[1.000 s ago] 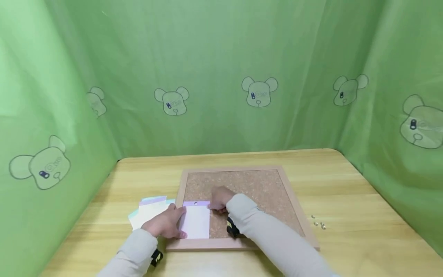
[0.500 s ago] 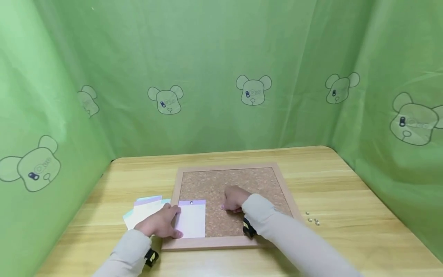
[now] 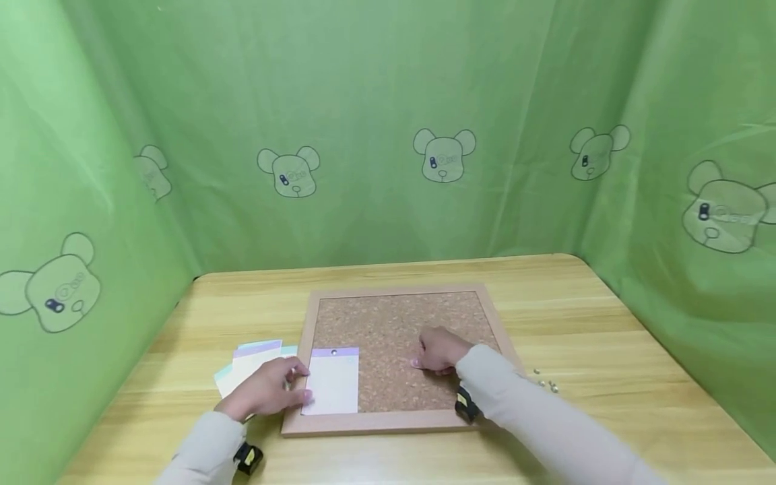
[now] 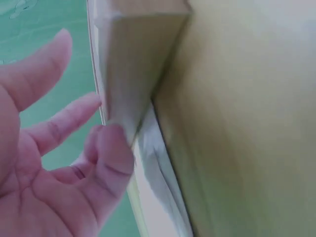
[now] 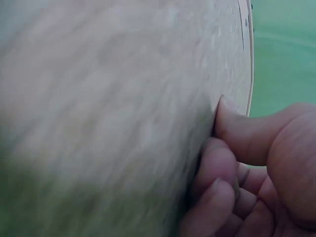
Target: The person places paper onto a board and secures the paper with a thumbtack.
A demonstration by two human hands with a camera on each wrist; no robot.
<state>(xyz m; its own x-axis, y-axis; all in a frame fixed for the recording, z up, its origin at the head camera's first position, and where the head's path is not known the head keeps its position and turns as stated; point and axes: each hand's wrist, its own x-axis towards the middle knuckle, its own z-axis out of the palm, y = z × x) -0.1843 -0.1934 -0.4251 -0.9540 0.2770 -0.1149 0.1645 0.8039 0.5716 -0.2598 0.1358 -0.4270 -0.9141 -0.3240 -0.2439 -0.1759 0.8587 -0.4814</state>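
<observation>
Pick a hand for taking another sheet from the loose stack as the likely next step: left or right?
Left, probably. The left hand is beside the loose sheets, overlapping them in the head view; the right hand is at the corkboard, farther from them.

In the head view, the left hand (image 3: 265,389) covers part of the stacked paper sheets (image 3: 251,364) at lower left; the right sleeve (image 3: 533,407) hides the lower right corner of the corkboard (image 3: 382,323). The metal pieces (image 3: 554,388) at right are too small to identify. Whether the curled right hand (image 3: 444,349) holds anything is hidden.
</observation>
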